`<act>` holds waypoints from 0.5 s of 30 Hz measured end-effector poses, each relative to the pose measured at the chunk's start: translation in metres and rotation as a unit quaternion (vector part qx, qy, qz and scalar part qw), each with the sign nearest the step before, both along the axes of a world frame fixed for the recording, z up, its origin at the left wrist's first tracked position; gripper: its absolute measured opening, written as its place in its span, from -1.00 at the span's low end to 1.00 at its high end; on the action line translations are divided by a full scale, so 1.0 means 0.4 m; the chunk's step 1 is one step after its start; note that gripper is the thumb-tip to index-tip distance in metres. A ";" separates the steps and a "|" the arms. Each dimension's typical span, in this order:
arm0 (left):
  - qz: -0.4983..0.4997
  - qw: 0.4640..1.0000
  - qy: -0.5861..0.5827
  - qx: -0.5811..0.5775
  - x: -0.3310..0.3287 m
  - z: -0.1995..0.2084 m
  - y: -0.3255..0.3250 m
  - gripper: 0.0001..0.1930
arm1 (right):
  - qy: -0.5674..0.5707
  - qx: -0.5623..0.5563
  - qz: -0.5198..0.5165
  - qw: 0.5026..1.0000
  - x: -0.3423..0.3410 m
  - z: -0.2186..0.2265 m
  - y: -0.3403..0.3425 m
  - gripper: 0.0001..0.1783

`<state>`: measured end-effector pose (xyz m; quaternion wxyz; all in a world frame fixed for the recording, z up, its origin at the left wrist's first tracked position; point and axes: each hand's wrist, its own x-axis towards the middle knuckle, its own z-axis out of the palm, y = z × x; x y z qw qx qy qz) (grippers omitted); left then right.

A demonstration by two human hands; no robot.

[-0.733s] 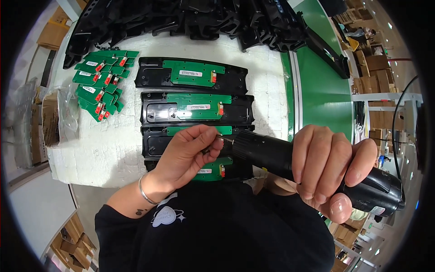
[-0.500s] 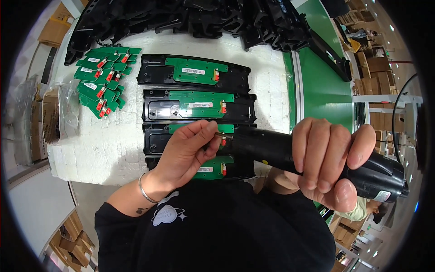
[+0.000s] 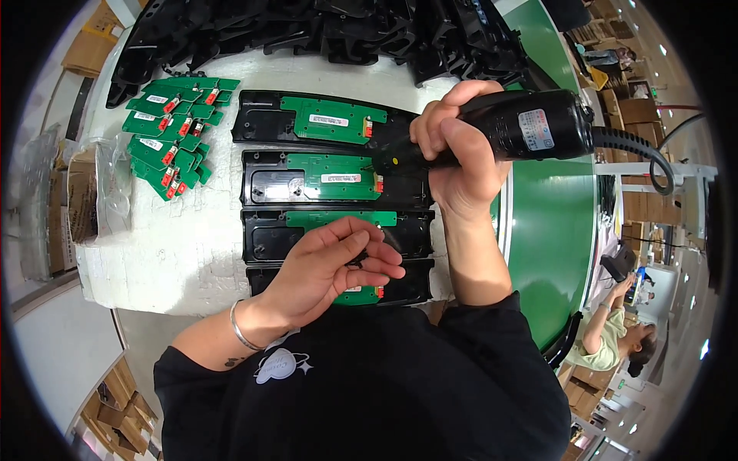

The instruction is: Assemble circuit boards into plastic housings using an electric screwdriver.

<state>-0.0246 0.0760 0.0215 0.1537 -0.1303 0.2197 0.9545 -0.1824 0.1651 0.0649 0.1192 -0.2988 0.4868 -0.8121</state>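
A black corded electric screwdriver (image 3: pixel 523 127) is being gripped by the right hand (image 3: pixel 460 157), whose fingers are wrapped tightly around its barrel; its tip is being pointed towards the right end of the second of four long black plastic housings (image 3: pixel 332 180), which are lying in a row on the white foam-covered surface (image 3: pixel 177 246). A green rectangular circuit board (image 3: pixel 332 121) is being carried in each housing, with small red parts at the right end. The left hand (image 3: pixel 330 265) is being held over the third and fourth housings, its fingers pinched narrowly around a small dark item (image 3: pixel 358 261) that is too small to be identified; much of the fourth housing and part of the third are being hidden beneath it. To the left of the row, a loose pile of small green circuit boards with red connectors (image 3: pixel 173 134) is lying on the surface, well apart from both hands. Beyond the row, at the far edge, a heap of empty black plastic shells (image 3: pixel 323 31) is being stored. A green conveyor belt (image 3: pixel 550 238) is running along the right side of the surface, and the screwdriver's black cable (image 3: pixel 642 154) is being trailed across it. A seated person in a pale green top (image 3: pixel 615 338) is being seen beyond the belt at the lower right. Cardboard boxes (image 3: pixel 77 200) are standing at the left.
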 end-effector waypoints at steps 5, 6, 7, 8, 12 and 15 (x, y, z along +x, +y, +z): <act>0.001 0.999 0.007 -0.047 -0.001 -0.002 -0.010 -0.80 | 0.003 0.010 0.025 1.000 0.003 -0.001 -0.008 -0.75; 0.001 0.999 0.007 -0.047 -0.001 -0.004 -0.012 -0.80 | 0.001 0.017 0.027 0.999 0.005 0.002 -0.012 -0.75; 0.010 0.998 0.005 -0.065 -0.001 -0.008 -0.014 -0.81 | 0.000 0.023 0.029 0.999 0.005 0.002 -0.015 -0.75; 0.019 0.996 0.003 -0.084 -0.003 -0.011 -0.016 -0.82 | 0.001 0.024 0.029 0.999 0.006 0.000 -0.017 -0.75; 0.034 0.995 -0.036 -0.092 -0.013 0.000 -0.028 -0.83 | 0.006 0.027 0.041 0.999 -0.002 -0.005 -0.021 -0.76; 0.031 0.994 -0.042 -0.092 -0.014 0.001 -0.036 -0.82 | 0.027 0.073 0.004 0.997 0.004 -0.007 -0.020 -0.81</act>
